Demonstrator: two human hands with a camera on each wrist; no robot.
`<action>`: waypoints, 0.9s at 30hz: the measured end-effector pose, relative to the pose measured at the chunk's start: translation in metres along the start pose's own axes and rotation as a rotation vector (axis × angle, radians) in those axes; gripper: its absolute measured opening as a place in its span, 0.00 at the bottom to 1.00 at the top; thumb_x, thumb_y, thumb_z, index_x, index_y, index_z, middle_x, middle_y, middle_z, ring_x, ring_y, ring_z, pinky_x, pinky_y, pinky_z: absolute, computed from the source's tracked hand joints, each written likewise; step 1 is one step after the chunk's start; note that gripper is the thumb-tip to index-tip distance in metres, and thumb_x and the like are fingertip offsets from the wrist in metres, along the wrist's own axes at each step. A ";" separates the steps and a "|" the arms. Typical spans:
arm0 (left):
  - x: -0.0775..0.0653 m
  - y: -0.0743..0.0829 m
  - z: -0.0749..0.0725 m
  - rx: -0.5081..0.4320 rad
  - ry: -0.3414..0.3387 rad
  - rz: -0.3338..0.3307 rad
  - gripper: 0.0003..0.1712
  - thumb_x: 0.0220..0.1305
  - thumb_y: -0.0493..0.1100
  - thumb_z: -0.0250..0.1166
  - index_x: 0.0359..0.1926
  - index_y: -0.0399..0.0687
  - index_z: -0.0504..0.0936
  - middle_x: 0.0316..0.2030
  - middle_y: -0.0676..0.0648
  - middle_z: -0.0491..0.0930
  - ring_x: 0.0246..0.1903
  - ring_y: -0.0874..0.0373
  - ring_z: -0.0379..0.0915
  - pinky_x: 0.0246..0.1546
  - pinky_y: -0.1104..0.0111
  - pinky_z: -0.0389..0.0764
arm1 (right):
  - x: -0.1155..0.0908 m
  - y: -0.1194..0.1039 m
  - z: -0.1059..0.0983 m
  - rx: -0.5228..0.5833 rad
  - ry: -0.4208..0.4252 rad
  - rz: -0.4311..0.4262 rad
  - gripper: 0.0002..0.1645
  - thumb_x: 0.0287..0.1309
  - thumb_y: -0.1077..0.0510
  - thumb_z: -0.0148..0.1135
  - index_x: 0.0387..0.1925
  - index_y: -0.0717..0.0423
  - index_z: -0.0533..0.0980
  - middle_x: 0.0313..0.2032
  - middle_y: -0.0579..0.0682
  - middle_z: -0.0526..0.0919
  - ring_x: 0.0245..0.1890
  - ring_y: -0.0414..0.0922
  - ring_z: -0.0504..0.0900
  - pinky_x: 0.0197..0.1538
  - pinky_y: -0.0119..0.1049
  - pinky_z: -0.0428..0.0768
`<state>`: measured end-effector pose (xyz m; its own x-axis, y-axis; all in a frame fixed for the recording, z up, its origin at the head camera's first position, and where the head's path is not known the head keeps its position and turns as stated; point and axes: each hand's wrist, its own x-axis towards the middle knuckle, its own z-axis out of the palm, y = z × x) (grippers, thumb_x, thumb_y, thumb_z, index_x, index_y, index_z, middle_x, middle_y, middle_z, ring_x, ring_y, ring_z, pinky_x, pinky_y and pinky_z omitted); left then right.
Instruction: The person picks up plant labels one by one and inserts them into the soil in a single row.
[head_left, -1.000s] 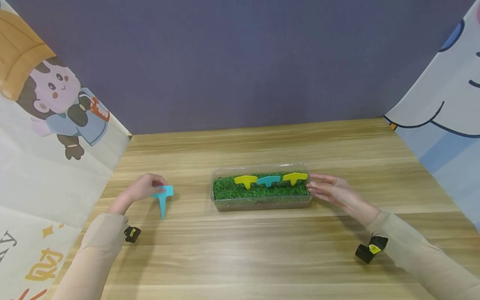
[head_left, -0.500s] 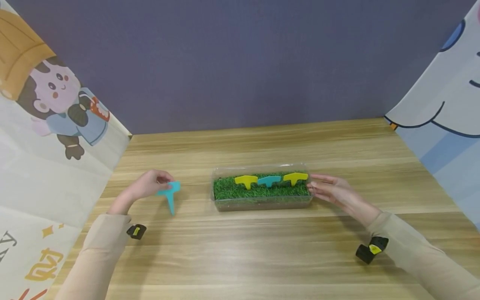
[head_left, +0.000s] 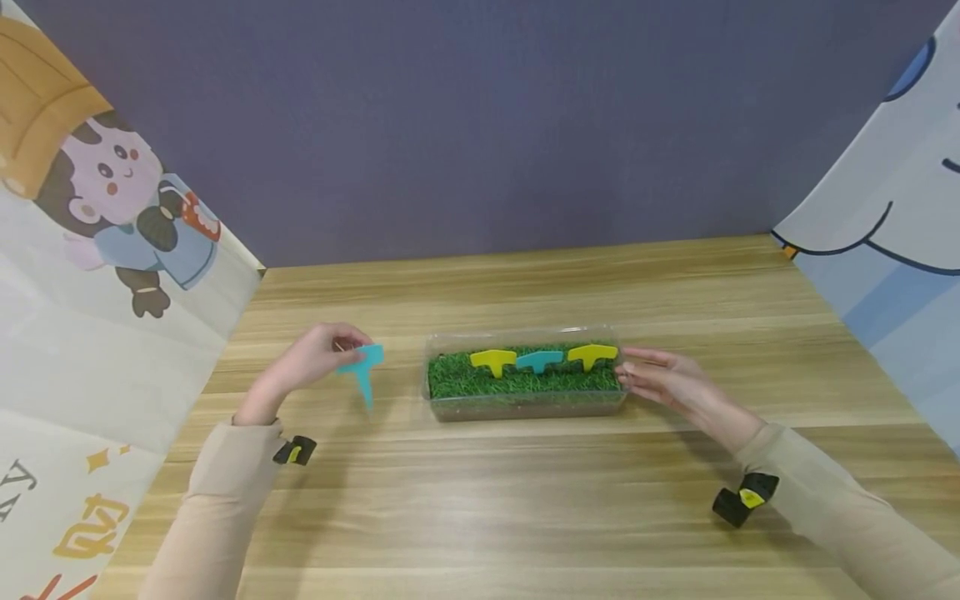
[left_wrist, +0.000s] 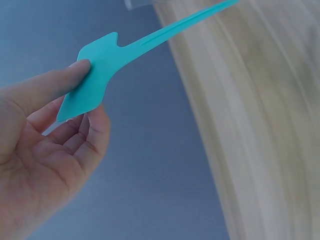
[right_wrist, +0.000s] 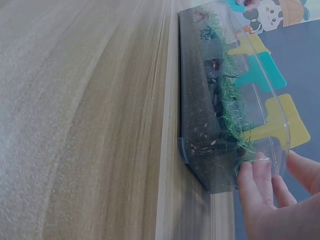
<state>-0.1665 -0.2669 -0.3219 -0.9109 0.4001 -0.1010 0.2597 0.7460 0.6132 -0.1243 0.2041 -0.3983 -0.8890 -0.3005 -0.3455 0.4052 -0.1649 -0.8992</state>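
My left hand [head_left: 313,358] pinches a turquoise T-shaped plant label [head_left: 364,368] by its head, between thumb and fingers. The label's pointed stem hangs downward, left of a long clear plastic box [head_left: 525,411]. Green artificial grass [head_left: 457,379] lies over dark brown filling [right_wrist: 197,100] in the box. Three labels stand in the grass in a row: a yellow label [head_left: 492,361] on the left, a turquoise label [head_left: 538,361] in the middle, another yellow label [head_left: 592,355] on the right. My right hand [head_left: 678,390] touches the box's right end with fairly straight fingers.
The box stands on a wood-grain table [head_left: 480,508]. A dark grey-blue panel [head_left: 480,125] rises behind the table's far edge. Cartoon-printed sheets flank it, a left sheet [head_left: 45,350] and a right sheet [head_left: 900,217].
My left hand has moved right and slightly away from me with the turquoise label, bringing it closer to the box. The right hand stays at the box's end.
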 end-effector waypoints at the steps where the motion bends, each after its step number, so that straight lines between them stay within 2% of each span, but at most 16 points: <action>1: 0.001 0.002 0.000 0.002 0.009 0.008 0.11 0.59 0.36 0.57 0.43 0.38 0.78 0.35 0.45 0.77 0.35 0.54 0.70 0.35 0.65 0.74 | 0.000 0.000 0.000 0.003 0.000 0.001 0.28 0.54 0.64 0.56 0.58 0.58 0.61 0.38 0.46 0.81 0.41 0.40 0.79 0.50 0.32 0.73; 9: 0.005 0.022 0.000 -0.009 0.072 0.076 0.10 0.58 0.34 0.58 0.41 0.37 0.78 0.34 0.45 0.78 0.34 0.55 0.71 0.37 0.64 0.74 | 0.000 0.000 0.000 0.003 -0.007 -0.004 0.25 0.54 0.64 0.56 0.55 0.55 0.65 0.38 0.46 0.81 0.41 0.40 0.78 0.49 0.32 0.73; 18: 0.011 0.040 -0.004 0.009 0.090 0.096 0.11 0.59 0.36 0.57 0.43 0.39 0.78 0.34 0.44 0.78 0.34 0.55 0.71 0.37 0.64 0.74 | 0.001 0.000 -0.001 0.010 -0.003 -0.002 0.19 0.53 0.64 0.57 0.48 0.49 0.70 0.38 0.46 0.81 0.41 0.40 0.79 0.49 0.32 0.73; 27: 0.017 0.060 -0.002 0.025 0.121 0.161 0.11 0.57 0.35 0.59 0.41 0.39 0.79 0.32 0.46 0.78 0.33 0.55 0.72 0.38 0.64 0.75 | 0.000 0.001 -0.001 0.006 -0.012 -0.010 0.18 0.52 0.62 0.60 0.45 0.45 0.72 0.38 0.46 0.81 0.42 0.40 0.79 0.50 0.32 0.73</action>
<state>-0.1672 -0.2163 -0.2850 -0.8884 0.4496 0.0931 0.4120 0.6911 0.5939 -0.1247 0.2051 -0.3994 -0.8901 -0.3105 -0.3335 0.3981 -0.1738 -0.9007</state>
